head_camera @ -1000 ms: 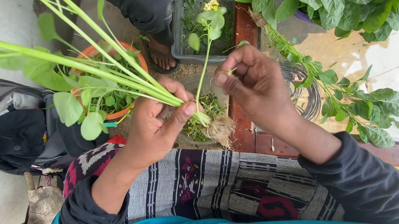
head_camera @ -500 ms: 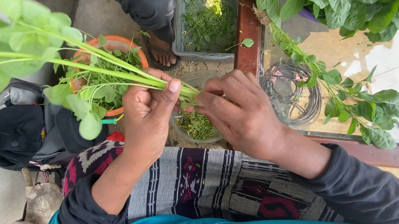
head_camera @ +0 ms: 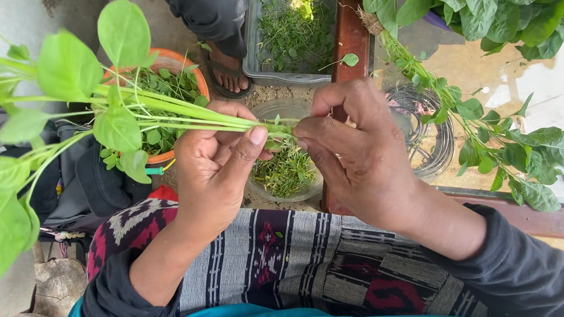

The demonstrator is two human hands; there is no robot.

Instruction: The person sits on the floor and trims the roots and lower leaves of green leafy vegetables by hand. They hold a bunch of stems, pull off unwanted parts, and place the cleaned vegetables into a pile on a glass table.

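Observation:
My left hand (head_camera: 218, 164) grips a bunch of leafy green stalks (head_camera: 157, 106) near their cut ends; the leaves fan out to the left. My right hand (head_camera: 353, 150) pinches the stalk ends just right of the left thumb. Both hands hover over a clear bowl (head_camera: 307, 191) holding green trimmings. An orange bowl (head_camera: 167, 61) with picked leaves sits behind the stalks. My lap is covered by a striped woven cloth (head_camera: 297, 256).
Another person's sandalled foot (head_camera: 227, 77) and dark trouser leg are at the top. A grey tray of small greens (head_camera: 293, 28) lies beside it. More leafy stalks (head_camera: 492, 129) lie on the right by a wooden ledge (head_camera: 351, 36). A dark bag (head_camera: 83, 186) sits at left.
The stalk bunch has swung level and nearer the camera. My right hand has come down from holding a single stalk to pinch the ends at my left hand.

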